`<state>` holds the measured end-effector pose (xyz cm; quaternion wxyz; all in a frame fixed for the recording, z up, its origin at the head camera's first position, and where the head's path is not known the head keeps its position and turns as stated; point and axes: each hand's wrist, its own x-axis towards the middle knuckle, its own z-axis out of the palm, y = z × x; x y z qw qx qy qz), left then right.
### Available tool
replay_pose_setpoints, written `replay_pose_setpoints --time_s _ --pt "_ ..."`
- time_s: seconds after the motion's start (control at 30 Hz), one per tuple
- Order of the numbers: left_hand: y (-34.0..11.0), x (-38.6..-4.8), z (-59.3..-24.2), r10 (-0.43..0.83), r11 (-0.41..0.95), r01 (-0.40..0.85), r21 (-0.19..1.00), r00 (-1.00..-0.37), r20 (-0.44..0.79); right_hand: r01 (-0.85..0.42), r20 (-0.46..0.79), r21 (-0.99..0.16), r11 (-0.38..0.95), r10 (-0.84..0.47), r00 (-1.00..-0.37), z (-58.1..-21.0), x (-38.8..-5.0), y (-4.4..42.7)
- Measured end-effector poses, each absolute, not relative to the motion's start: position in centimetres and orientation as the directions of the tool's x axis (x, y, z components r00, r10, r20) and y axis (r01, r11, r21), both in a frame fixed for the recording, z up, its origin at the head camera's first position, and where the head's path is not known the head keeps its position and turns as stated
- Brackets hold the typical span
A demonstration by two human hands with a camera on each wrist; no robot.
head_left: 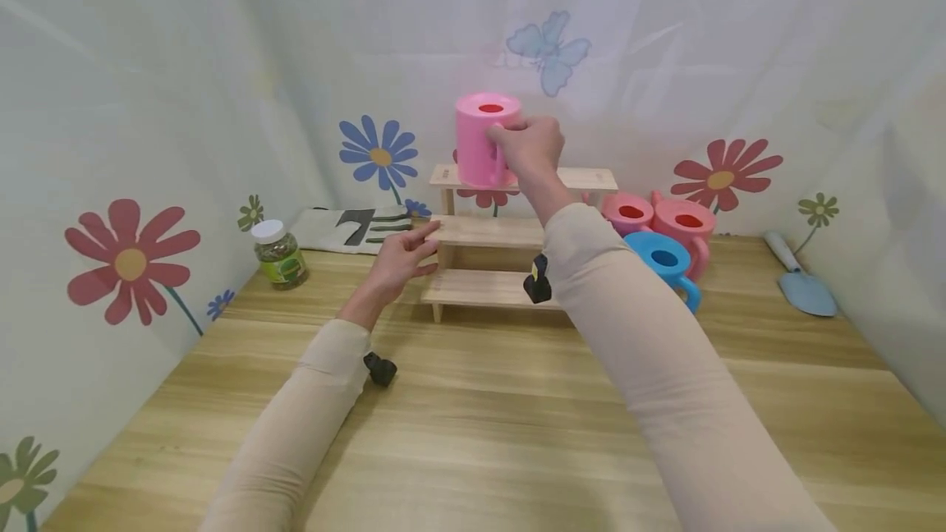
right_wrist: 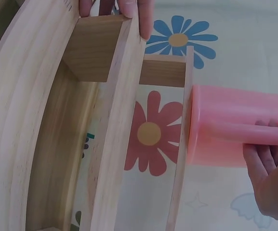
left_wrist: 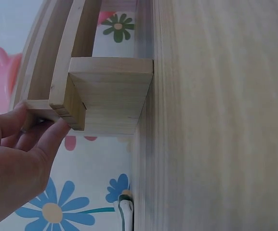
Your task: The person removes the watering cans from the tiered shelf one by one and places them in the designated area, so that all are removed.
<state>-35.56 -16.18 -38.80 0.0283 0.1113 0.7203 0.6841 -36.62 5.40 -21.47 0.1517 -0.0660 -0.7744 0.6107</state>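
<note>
My right hand (head_left: 535, 146) holds the handle of a pink mug-shaped can (head_left: 476, 142), whose covered top has a round opening. The can stands upright at the left part of the top board of a three-tier wooden stand (head_left: 488, 230); in the right wrist view the base of the pink can (right_wrist: 235, 103) meets that board. With thumb and fingers, my left hand (head_left: 395, 265) pinches the left end of the middle board. The left wrist view shows the left hand (left_wrist: 23, 154) at that board end, some fingertips hidden behind the wood.
Right of the stand, partly behind my right forearm, are two pink cans (head_left: 683, 224) and a blue can (head_left: 658, 253). A small trowel (head_left: 805, 290) lies farther right. At left are a white-lidded jar (head_left: 281, 257) and gloves (head_left: 336, 230). A flowered curtain surrounds the wooden table (head_left: 458, 433).
</note>
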Motion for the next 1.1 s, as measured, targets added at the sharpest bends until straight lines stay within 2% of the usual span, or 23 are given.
replay_pose_setpoints --time_s 0.23,0.57,0.77,0.93,1.03,1.1 --pt "-16.5 -35.2 -38.6 0.197 0.035 0.116 0.993 -0.975 0.106 -0.102 0.195 -0.956 0.276 0.334 -0.922 -21.4 -36.5 5.7" --pt "-16.6 -35.0 -38.7 0.198 0.024 0.122 0.992 -0.973 0.114 -0.130 0.223 -0.939 0.319 0.272 -0.936 -21.9 -35.8 7.8" --pt "-16.7 -35.0 -38.7 0.199 0.030 0.123 0.992 -0.973 0.115 -0.232 0.282 -0.947 0.222 0.228 -0.932 -22.5 -34.3 11.5" --pt "-16.4 -34.9 -38.6 0.187 0.041 0.104 0.994 -0.978 0.095 -0.320 0.339 -0.940 0.121 0.199 -0.919 -22.6 -31.7 16.0" --pt "-16.0 -34.9 -38.4 0.180 0.046 0.113 0.992 -0.978 0.103 -0.322 0.340 -0.939 0.118 0.205 -0.918 -23.0 -29.6 18.9" --pt "-15.7 -34.9 -38.3 0.183 0.048 0.119 0.992 -0.977 0.108 -0.295 0.326 -0.941 0.163 0.222 -0.919 -23.6 -28.2 20.8"
